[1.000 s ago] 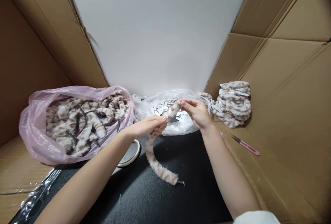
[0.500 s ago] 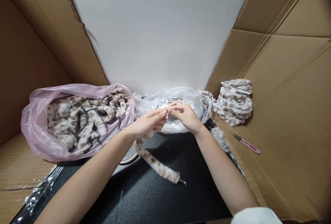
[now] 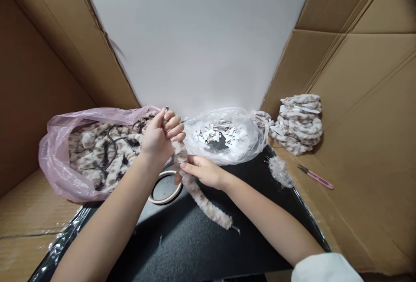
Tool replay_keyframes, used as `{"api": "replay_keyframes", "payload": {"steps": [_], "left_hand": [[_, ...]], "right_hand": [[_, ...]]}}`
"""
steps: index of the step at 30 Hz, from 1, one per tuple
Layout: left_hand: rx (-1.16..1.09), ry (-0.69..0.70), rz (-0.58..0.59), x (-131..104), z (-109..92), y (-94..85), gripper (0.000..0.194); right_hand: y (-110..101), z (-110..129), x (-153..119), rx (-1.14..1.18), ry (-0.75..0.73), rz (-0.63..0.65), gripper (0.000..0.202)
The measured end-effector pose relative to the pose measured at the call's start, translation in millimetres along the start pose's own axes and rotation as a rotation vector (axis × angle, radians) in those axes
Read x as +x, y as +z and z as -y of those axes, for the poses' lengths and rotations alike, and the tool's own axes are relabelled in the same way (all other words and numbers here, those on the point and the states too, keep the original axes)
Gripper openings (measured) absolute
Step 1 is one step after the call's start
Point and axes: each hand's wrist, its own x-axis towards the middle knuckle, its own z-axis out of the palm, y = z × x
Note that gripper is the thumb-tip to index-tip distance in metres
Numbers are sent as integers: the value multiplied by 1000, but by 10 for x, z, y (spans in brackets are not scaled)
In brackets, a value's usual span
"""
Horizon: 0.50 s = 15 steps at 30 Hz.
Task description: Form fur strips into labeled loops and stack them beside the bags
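Since half a second ago, when the hands met fingertip to fingertip, the left hand [image 3: 158,136] has moved up and away to the left and turned into a fist, while the right hand [image 3: 208,172] has come lower, onto the furry strip [image 3: 206,204]. The left fingers are curled tight around the strip's upper end, a small dark tip [image 3: 167,108] poking out above them. The right hand pinches the strip just below, thumb on its near face and a fingertip showing at its far edge. From there the strip slants down to the right over the black surface [image 3: 195,251], ending in a thin wire-like tip [image 3: 236,229]; whether that end touches the surface, I cannot tell. A pale ring [image 3: 162,202] lies just left of the strip. Behind the left forearm, a pink bag [image 3: 53,160] holds more furry pieces [image 3: 87,156] and dark cords [image 3: 114,147]. Beyond the right hand, a clear bag [image 3: 243,154] holds white tags [image 3: 211,134]. Further right are a tuft of fluff [image 3: 280,172], stacked furry coils [image 3: 302,128] and pink-handled snips [image 3: 320,180] on cardboard [image 3: 351,230].
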Motion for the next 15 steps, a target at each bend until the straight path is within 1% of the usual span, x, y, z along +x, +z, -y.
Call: {"api": "replay_keyframes", "payload": {"steps": [2, 4, 7, 9, 11, 13, 15], "left_hand": [[-27, 2, -32, 24, 38, -6, 40], [-39, -29, -53, 45, 107, -2, 41], [19, -121, -31, 47, 205, 31, 41], [65, -139, -15, 34, 214, 55, 40], [74, -105, -29, 18, 159, 67, 41], [58, -49, -56, 7, 56, 59, 42], [45, 12, -73, 1, -63, 32, 43]], "right_hand": [[32, 13, 24, 83, 32, 15, 41], [38, 67, 51, 142, 27, 0, 40], [33, 142, 95, 163, 57, -90, 39], [25, 163, 103, 157, 66, -136, 39], [9, 172, 89, 139, 50, -93, 40], [-17, 183, 64, 100, 56, 5, 41], [-55, 199, 44, 68, 102, 98, 42]]}}
